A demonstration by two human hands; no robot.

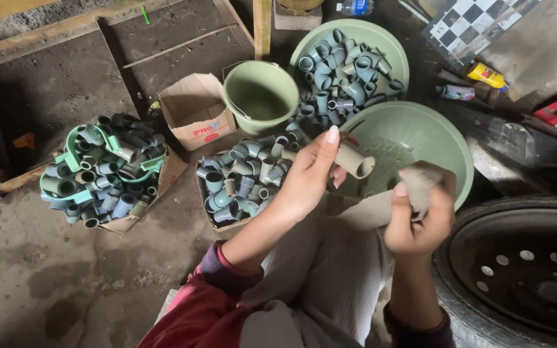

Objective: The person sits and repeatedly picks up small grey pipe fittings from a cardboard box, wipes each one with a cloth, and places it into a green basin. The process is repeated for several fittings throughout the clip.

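Above the green basin [414,138], left grip [314,171] around a pipe fitting [354,159], right grip [417,219] clutching cloth [420,183].

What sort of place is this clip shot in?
Probably an informal workshop or storage shed: bare concrete floor, basins and boxes of grey pipe fittings, and a tyre on its wheel beside the seated person.

- Floor [46,283]: bare concrete, grey, stained and dusty, darker patches lower left.
- Wooden beams [53,32] lie across the upper left; one upright post [262,26] at top centre.
- Checkered board [469,22] at upper right, tilted.
- Tyre with steel rim [517,270] lies flat at lower right.
- Light: dim, diffuse daylight; no hard shadows.
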